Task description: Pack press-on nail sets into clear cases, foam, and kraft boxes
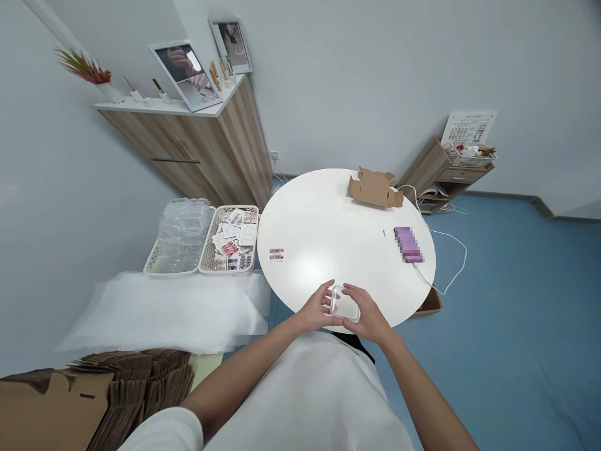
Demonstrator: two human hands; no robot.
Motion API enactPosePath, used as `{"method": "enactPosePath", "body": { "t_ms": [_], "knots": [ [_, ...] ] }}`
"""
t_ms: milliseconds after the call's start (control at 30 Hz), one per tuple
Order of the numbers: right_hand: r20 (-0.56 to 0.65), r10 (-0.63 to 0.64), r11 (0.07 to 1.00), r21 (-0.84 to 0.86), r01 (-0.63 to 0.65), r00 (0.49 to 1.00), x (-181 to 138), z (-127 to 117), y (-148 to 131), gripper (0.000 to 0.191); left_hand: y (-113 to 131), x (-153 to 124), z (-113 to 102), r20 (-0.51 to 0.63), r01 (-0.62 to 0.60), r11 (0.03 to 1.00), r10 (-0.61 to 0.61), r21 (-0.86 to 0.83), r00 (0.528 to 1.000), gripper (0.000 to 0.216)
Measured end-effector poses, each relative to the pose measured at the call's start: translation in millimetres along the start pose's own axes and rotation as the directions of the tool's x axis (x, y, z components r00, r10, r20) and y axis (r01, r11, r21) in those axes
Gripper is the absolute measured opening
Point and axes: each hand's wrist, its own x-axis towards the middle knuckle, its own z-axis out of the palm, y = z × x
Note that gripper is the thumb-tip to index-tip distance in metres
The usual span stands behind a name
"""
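A small clear plastic box (345, 304) is between my hands, just over the near edge of the white oval table (323, 219). My right hand (369, 316) is closed around the box's right side, thumb below and fingers at the top edge. At its left side, my left hand (319, 310) curves around it, thumb along the bottom edge. Whether anything lies inside the box I cannot make out. To the left on the table lies a card of press-on nails (277, 254), apart from both hands.
An unfolded cardboard box (374, 188) and a purple, pixelated device (408, 244) with a white cable sit on the table's right. Left of it stand baskets of clear boxes (181, 238) and nail cards (233, 241), white wrapping sheets (178, 310) and folded cartons (141, 388).
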Motion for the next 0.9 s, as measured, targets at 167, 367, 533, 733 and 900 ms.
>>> {"method": "enactPosePath", "body": {
  "t_ms": [167, 367, 533, 733, 900],
  "knots": [
    [0.079, -0.053, 0.998, 0.021, 0.051, 0.996, 3.5, -17.1, 5.4, 0.061, 3.6, 6.0, 2.1, 0.022, -0.010, 1.000, 0.010, -0.013, 1.000, 0.086],
    [0.101, -0.070, 0.997, 0.030, 0.067, 0.992, 10.3, -37.0, 19.9, 0.066, 7.6, 18.6, 14.7, 0.032, -0.028, 0.998, 0.030, -0.062, 0.999, 0.093],
    [0.080, -0.095, 0.992, 0.089, 0.088, 0.992, 14.2, -52.1, 29.0, 0.061, 12.1, 32.5, 30.9, 0.029, -0.056, 0.994, 0.059, -0.096, 0.998, 0.086],
    [0.105, -0.150, 0.981, 0.140, 0.135, 0.983, 18.3, -73.6, 43.4, 0.061, 18.0, 44.5, 46.4, 0.018, -0.039, 0.993, 0.041, -0.111, 0.999, 0.082],
    [0.037, -0.240, 0.960, 0.158, 0.232, 0.970, 27.1, -83.2, 59.6, 0.059, 19.6, 55.8, 57.2, -0.002, -0.053, 0.988, 0.053, -0.144, 0.999, 0.081]
  ]
}}
